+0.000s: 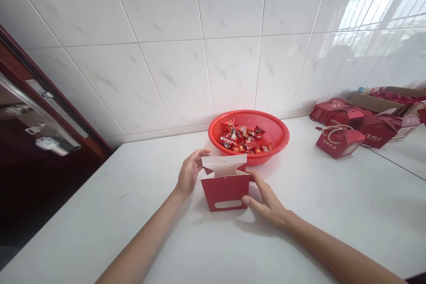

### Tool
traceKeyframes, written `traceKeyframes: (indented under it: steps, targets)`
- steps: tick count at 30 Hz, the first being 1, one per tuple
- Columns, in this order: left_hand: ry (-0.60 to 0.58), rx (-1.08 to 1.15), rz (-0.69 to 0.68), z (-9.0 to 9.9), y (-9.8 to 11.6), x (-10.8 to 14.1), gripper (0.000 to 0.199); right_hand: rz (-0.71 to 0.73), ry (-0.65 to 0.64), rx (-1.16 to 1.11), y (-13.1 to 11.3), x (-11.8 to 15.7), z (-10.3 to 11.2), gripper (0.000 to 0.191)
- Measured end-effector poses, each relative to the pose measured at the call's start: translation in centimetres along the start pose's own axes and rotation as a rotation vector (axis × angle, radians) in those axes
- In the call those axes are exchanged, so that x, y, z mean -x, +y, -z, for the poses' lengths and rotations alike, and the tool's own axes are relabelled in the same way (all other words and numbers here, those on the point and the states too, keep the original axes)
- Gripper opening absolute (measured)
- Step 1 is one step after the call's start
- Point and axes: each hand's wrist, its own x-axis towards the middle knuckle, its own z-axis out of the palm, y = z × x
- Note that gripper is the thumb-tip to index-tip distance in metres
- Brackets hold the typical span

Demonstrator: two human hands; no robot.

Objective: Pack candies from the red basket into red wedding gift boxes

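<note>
A red paper box [226, 191] stands upright on the white table, its top flaps up and its pale inside partly showing. My right hand [266, 199] grips the box's right side, thumb on the front face and fingers around behind. On the other side my left hand [191, 173] is beside the box's upper left edge, its fingers apart and curved toward the back flap. Just behind the box sits a red plastic basket [281, 135] holding several wrapped candies [242, 135].
Several closed red boxes [376, 129] stand at the right, the nearest one [339, 142] with a cord handle. Behind them is an open cardboard carton [369, 103]. A tiled wall [166, 75] borders the white table [133, 195]; a dark red door [40, 142] is at left.
</note>
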Motion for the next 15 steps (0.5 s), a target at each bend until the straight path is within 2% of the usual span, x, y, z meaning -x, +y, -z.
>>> traceKeyframes:
  steps: [3, 6, 9, 12, 15]
  targets:
    - [0.046, -0.005, 0.074, 0.2, -2.6, -0.5, 0.039, 0.014, 0.086, 0.027, 0.2, 0.1, 0.2, 0.05]
    - [0.007, -0.051, 0.092, 0.3, -4.3, -0.4, 0.029, 0.055, 0.207, 0.061, 0.5, 0.2, 0.5, 0.041]
    - [-0.04, -0.067, 0.095, 0.4, -4.9, -0.2, 0.025, 0.109, 0.336, 0.057, 0.3, 0.0, 1.3, 0.033]
    - [-0.069, -0.077, 0.094, 0.5, -5.1, -0.1, 0.023, 0.149, 0.47, 0.08, -0.5, -1.2, 3.0, 0.026]
    - [-0.083, -0.082, 0.089, 0.6, -5.4, -0.1, 0.022, 0.127, 0.486, 0.192, -1.3, -3.9, 5.5, 0.02]
